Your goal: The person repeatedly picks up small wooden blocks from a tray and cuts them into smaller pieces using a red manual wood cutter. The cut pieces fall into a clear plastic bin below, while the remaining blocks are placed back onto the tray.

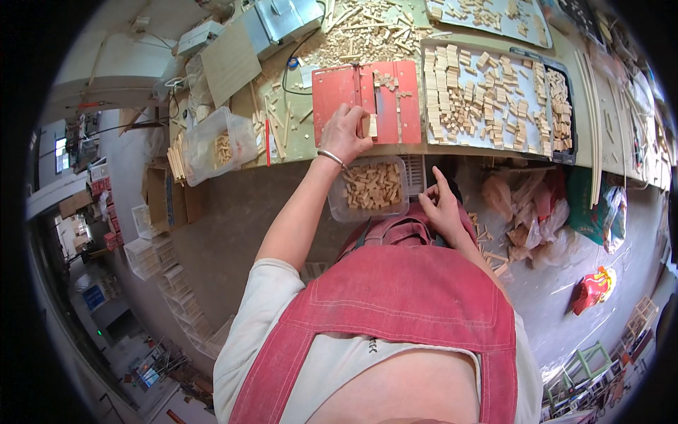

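My left hand [345, 134], with a metal bangle at its wrist, is closed over a red metal plate [328, 81] on the bench. At its fingertips is a small pale wooden block [373, 126]. Small wooden offcuts [387, 81] lie on the plate's far right part. Just below the bench edge, a clear plastic tub [339, 210] holds many wooden blocks [374, 185]. Right of this tub, my right hand [443, 210] has its fingers apart, index finger stretched out, with nothing seen in it.
Right of the plate, a white tray [519, 145] carries rows of wooden blocks beside a black crate [571, 150]. Wood scraps [367, 35] pile up behind. A clear bin [244, 138] and a red stick [268, 141] lie left. Plastic bags [537, 212] sit on the floor at right.
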`<control>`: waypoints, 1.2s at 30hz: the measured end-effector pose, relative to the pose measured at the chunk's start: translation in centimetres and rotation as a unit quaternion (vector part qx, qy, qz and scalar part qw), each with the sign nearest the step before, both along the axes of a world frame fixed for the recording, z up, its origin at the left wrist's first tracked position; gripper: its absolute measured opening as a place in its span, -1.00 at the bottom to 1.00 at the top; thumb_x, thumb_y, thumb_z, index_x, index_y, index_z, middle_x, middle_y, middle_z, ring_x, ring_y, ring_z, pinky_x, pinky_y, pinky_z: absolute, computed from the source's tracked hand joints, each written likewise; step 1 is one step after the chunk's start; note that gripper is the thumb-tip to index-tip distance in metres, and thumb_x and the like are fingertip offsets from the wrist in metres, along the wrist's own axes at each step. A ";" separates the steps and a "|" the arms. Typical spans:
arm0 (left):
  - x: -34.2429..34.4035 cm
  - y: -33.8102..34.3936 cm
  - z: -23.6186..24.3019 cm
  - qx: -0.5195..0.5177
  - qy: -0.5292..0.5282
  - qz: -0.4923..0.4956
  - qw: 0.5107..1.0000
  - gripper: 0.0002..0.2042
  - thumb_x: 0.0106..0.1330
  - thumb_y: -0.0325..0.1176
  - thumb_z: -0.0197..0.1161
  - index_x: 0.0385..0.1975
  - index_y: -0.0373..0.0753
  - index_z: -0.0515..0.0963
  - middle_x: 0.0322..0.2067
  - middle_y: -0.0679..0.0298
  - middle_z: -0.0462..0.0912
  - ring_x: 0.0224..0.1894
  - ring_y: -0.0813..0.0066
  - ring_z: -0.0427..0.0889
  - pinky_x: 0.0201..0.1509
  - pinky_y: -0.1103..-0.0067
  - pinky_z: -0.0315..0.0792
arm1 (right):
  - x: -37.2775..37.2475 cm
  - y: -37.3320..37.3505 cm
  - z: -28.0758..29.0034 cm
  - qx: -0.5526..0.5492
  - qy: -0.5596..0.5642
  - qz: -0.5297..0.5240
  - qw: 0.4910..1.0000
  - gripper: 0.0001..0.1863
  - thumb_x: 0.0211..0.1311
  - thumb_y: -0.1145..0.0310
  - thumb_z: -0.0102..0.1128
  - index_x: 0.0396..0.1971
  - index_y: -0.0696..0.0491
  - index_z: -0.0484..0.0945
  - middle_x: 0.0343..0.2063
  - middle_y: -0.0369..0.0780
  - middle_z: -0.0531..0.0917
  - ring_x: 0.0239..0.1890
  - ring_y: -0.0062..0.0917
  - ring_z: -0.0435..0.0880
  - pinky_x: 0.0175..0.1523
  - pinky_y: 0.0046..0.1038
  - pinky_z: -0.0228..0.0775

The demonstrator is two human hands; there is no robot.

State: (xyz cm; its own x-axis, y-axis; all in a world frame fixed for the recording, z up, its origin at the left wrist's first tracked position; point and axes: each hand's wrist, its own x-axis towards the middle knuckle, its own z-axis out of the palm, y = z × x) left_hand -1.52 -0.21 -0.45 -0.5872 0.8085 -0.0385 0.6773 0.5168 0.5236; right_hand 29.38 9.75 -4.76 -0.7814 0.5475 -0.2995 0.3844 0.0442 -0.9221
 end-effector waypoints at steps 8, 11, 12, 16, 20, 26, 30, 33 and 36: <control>5.1 -4.1 3.2 0.090 0.070 -0.058 0.992 -0.48 -0.14 -0.34 0.55 -0.07 -0.11 0.60 -0.04 0.20 0.57 0.02 0.09 0.60 0.08 0.25 0.47 | -4.3 0.8 2.1 -0.143 0.041 -0.015 0.989 -0.64 0.39 0.36 0.40 0.07 0.26 0.68 -0.27 -0.26 0.77 -0.26 -0.67 0.68 -0.09 -0.54 0.55; 7.4 -5.8 4.0 0.061 -0.007 -0.082 0.995 -0.49 -0.11 -0.41 0.51 -0.05 -0.17 0.59 -0.07 0.16 0.63 0.04 0.08 0.64 0.15 0.19 0.50 | -8.5 0.7 4.2 -0.234 0.074 0.000 0.969 -0.69 0.39 0.31 0.45 -0.05 0.25 0.75 -0.28 -0.28 0.80 -0.25 -0.68 0.71 -0.09 -0.54 0.57; 8.1 -5.9 4.0 0.066 0.001 -0.085 0.994 -0.48 -0.11 -0.41 0.52 -0.02 -0.16 0.59 -0.08 0.18 0.66 0.04 0.09 0.66 0.16 0.20 0.49 | -9.5 1.1 5.1 -0.258 0.062 0.023 0.964 -0.69 0.37 0.30 0.46 -0.07 0.25 0.76 -0.29 -0.27 0.80 -0.26 -0.68 0.71 -0.10 -0.54 0.58; 9.6 -9.0 3.4 0.043 0.029 -0.074 0.996 -0.41 -0.10 -0.36 0.55 0.05 -0.14 0.58 0.01 0.21 0.69 0.10 0.14 0.66 0.20 0.24 0.44 | -11.2 -1.3 1.2 -0.211 0.029 0.103 0.972 -0.78 0.27 0.32 0.52 -0.24 0.18 0.83 -0.38 -0.29 0.83 -0.27 -0.70 0.71 -0.13 -0.52 0.59; 10.5 -12.0 2.8 -0.007 0.010 -0.054 0.998 -0.39 -0.08 -0.42 0.53 0.10 -0.15 0.57 -0.01 0.19 0.66 0.12 0.14 0.63 0.21 0.25 0.42 | -12.2 -3.4 -2.0 -0.157 0.018 0.165 0.974 -0.81 0.19 0.36 0.52 -0.31 0.19 0.84 -0.43 -0.23 0.83 -0.35 -0.65 0.71 -0.18 -0.46 0.60; 12.1 -15.2 1.4 -0.084 -0.024 0.057 0.995 0.03 -0.04 -0.43 0.61 0.54 -0.15 0.21 0.26 -0.03 0.44 0.28 -0.12 0.51 0.31 0.14 0.44 | -12.0 -3.7 -4.3 -0.121 -0.005 0.125 0.985 -0.79 0.14 0.33 0.40 -0.37 0.18 0.82 -0.56 -0.15 0.76 -0.49 -0.51 0.71 -0.30 -0.34 0.59; 13.4 -18.5 -2.5 -0.087 -0.136 0.157 0.974 0.02 0.08 -0.45 0.58 0.59 -0.18 0.14 0.23 -0.05 0.46 0.17 -0.02 0.60 0.14 0.25 0.59 | -8.9 1.0 -3.0 -0.106 0.004 0.107 0.989 -0.76 0.22 0.32 0.36 -0.33 0.23 0.77 -0.47 -0.11 0.78 -0.42 -0.47 0.74 -0.24 -0.33 0.61; 15.3 -22.2 -7.3 -0.077 -0.199 0.199 0.956 -0.05 0.17 -0.47 0.53 0.59 -0.19 0.14 0.10 0.04 0.56 -0.14 0.28 0.69 -0.08 0.41 0.64 | -5.3 6.5 0.7 -0.099 -0.016 0.058 0.993 -0.75 0.26 0.29 0.40 -0.31 0.22 0.76 -0.41 -0.10 0.78 -0.34 -0.44 0.76 -0.18 -0.37 0.59; 17.5 -22.1 -8.2 -0.111 -0.281 0.263 0.916 -0.05 0.20 -0.45 0.53 0.60 -0.18 0.13 -0.06 0.14 0.60 -0.37 0.49 0.65 -0.20 0.47 0.62 | -1.1 13.2 1.5 0.033 0.008 -0.030 0.999 -0.75 0.29 0.29 0.41 -0.28 0.20 0.76 -0.41 -0.10 0.77 -0.35 -0.43 0.73 -0.17 -0.38 0.56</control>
